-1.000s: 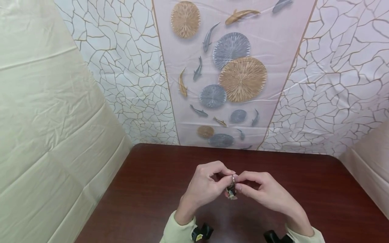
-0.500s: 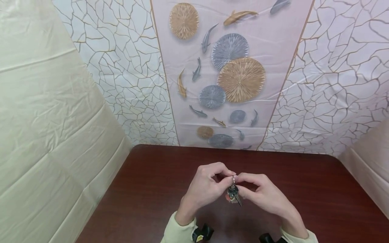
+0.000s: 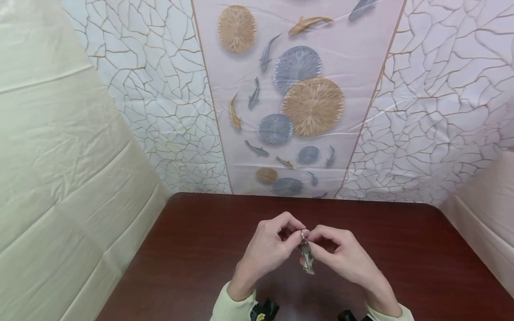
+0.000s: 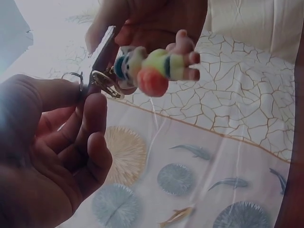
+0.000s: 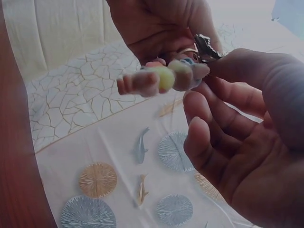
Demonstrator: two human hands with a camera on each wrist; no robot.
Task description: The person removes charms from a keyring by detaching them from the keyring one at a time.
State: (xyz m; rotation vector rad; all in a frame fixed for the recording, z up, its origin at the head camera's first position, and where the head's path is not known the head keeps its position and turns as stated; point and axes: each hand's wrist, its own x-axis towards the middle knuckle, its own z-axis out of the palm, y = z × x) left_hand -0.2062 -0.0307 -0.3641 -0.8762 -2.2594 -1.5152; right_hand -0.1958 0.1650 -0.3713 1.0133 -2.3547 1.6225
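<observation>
A metal key ring point(image 3: 303, 235) is held up between both hands above the table. From it hang a few keys point(image 3: 307, 256) and a small soft figurine charm point(image 4: 159, 71) with a yellow-green body, a blue hat and a round red part. My left hand point(image 3: 267, 245) pinches the ring between thumb and index finger. My right hand point(image 3: 347, 256) pinches with thumb and index finger at the keys' heads, right beside the ring. In the right wrist view the figurine point(image 5: 161, 78) dangles in front of the fingers, and a key point(image 5: 206, 47) shows at my right thumb. Fingertips partly hide the ring.
Below the hands lies a dark red-brown table point(image 3: 213, 232). A patterned cloth point(image 3: 313, 107) with fish and round leaf prints hangs behind it, and a cream cloth point(image 3: 80, 178) on the left. Black devices point(image 3: 265, 309) are strapped at the wrists.
Bunched keys have swung down and now hang below the ring, more visible than before. My right hand has shifted slightly left; the left hand keeps its pinch. The head view has turned slightly.
</observation>
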